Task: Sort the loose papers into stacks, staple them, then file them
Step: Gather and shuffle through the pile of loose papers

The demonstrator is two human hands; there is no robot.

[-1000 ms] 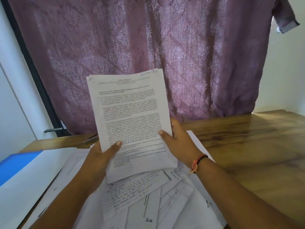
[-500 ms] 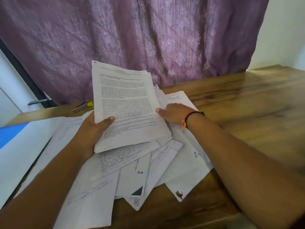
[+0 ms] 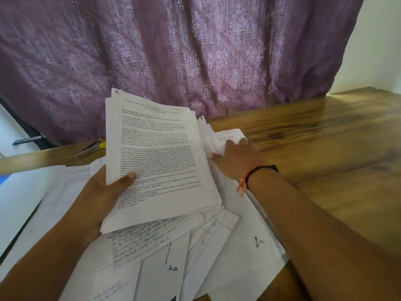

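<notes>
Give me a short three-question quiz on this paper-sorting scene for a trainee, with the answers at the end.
1. True or false: the left hand grips the printed stack, thumb on top.
2. The right hand lies on: A) loose papers spread over the wooden table; B) a stapler; C) a laptop.
3. What colour is the curtain behind the table?
Key: 1 true; 2 A; 3 purple.
</notes>
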